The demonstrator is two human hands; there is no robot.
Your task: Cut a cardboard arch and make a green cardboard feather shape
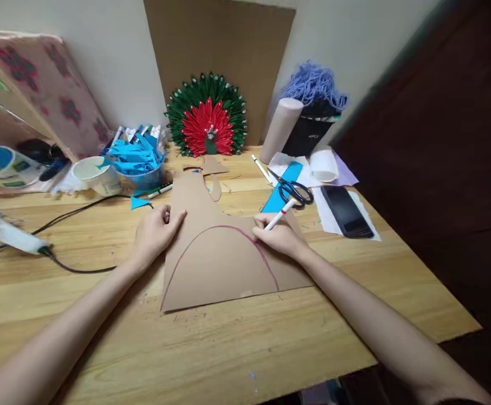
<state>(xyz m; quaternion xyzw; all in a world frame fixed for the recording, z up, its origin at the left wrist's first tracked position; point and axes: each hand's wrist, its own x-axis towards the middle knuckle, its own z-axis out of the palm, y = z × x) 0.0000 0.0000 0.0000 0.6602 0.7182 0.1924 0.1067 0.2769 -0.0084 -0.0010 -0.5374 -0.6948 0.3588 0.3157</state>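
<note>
A sheet of brown cardboard lies on the wooden table before me, its far side cut into a curve. A purple-red arch is drawn across it. At its left edge is my left hand, thumb laid on the cardboard and fingers curled at the border. My right hand is closed around a white marker with a red band, over the right end of the drawn line. The marker's tip is hidden by the fingers. Beyond this hand, black-handled scissors rest on a blue strip.
At the back stands a red and green peacock craft. Left are a tub of blue scraps, a white cup, a glue gun and its black cord. A phone and a pale cylinder are right.
</note>
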